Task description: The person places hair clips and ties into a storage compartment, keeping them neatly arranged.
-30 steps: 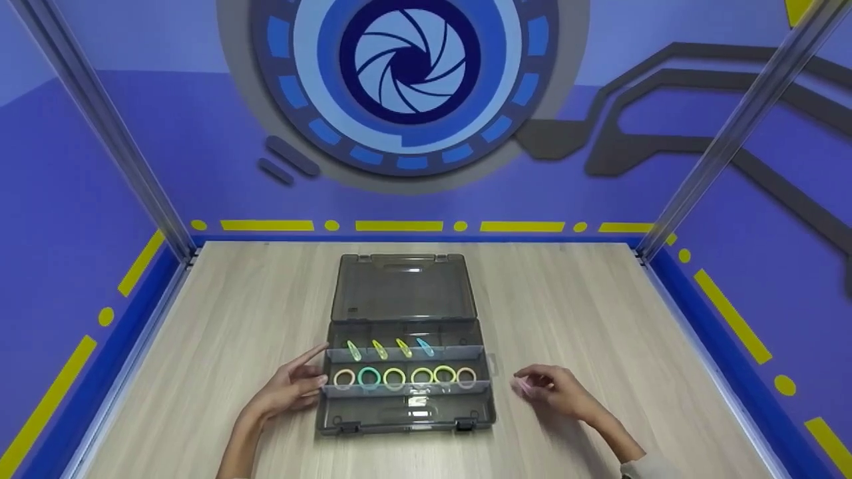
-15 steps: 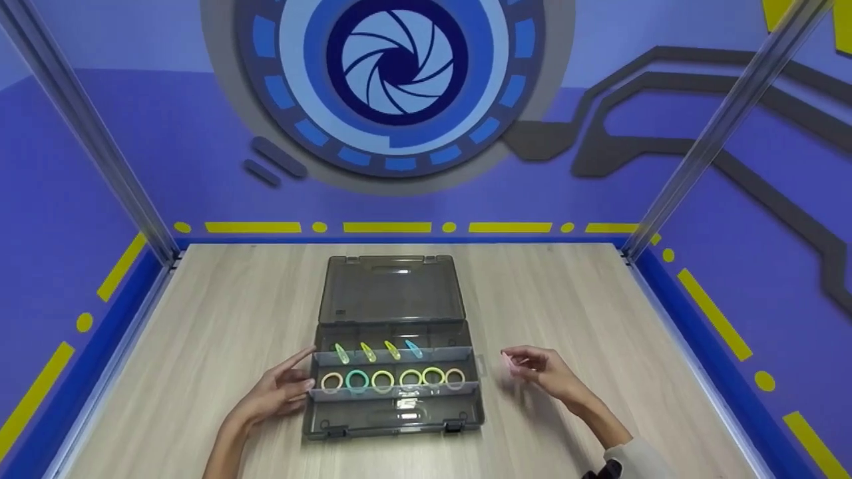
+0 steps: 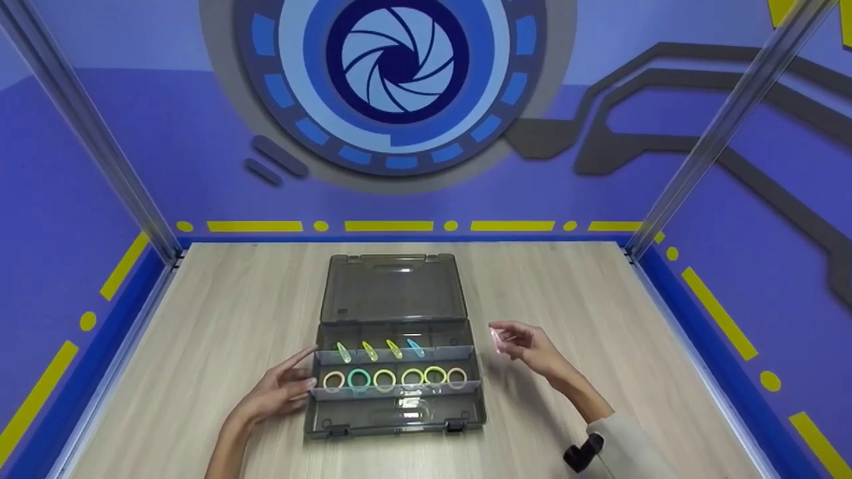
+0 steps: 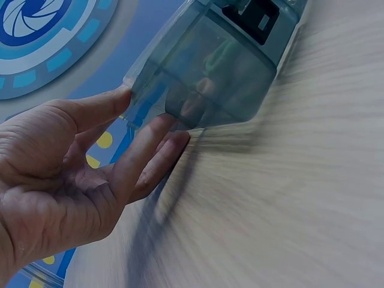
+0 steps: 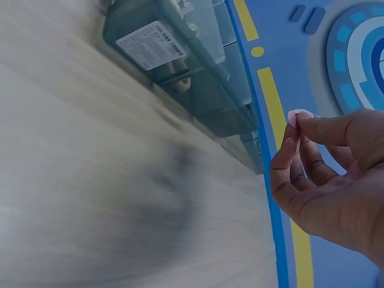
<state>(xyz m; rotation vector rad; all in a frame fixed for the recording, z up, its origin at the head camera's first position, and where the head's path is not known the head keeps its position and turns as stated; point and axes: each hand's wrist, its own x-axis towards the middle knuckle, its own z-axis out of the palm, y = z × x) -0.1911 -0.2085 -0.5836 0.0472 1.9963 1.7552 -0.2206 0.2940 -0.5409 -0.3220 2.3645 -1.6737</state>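
A smoky see-through plastic box (image 3: 393, 426) stands with its lid (image 3: 393, 293) folded back. Along its rear compartment sit several hair clips, a pale green clip (image 3: 343, 352), yellow ones and a blue clip (image 3: 415, 347). The middle compartment holds several hair ties, among them a teal hair tie (image 3: 359, 390). My left hand (image 3: 269, 394) touches the box's left side with extended fingertips (image 4: 159, 123). To the right of the box, raised above the table, my right hand (image 3: 532, 351) pinches a small pink hair clip (image 3: 495, 340) between thumb and fingers; the fingertips partly cover it.
The front compartment of the box shows no items. Beneath everything is a light wood-grain table (image 3: 253, 299). Blue printed walls (image 3: 373, 206) enclose it at the back and sides, with metal posts (image 3: 719, 140) at the rear corners. A black device (image 3: 583, 454) sits on the right wrist.
My right hand has lifted and moved toward the back with the pink hair clip. My left hand stays at the box's side. The head view has shifted slightly.
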